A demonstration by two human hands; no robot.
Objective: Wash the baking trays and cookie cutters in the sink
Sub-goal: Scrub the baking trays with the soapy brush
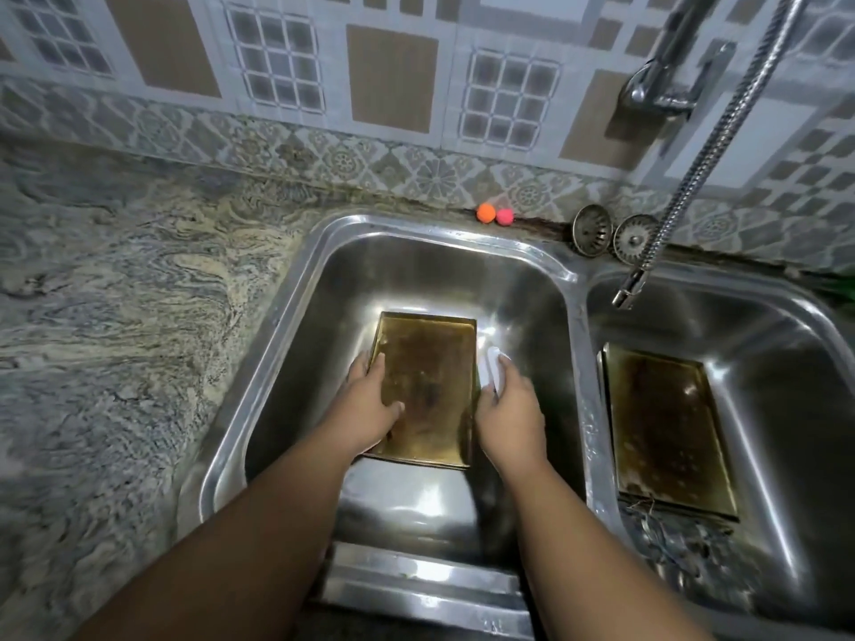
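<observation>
A stained brown baking tray [428, 386] lies in the left basin of the steel double sink [296, 316]. My left hand [370, 404] grips the tray's left edge, thumb on its inner face. My right hand [506, 409] holds a white scrubbing pad [490, 367] against the tray's right rim. A second stained baking tray [666, 427] rests in the right basin, leaning on the divider. No cookie cutters are visible.
A faucet [666, 81] with a flexible metal hose [684, 178] hangs over the right basin. Two sink strainers [593, 229] and two small orange and pink balls [494, 214] sit on the back ledge. A granite counter [115, 293] spreads to the left.
</observation>
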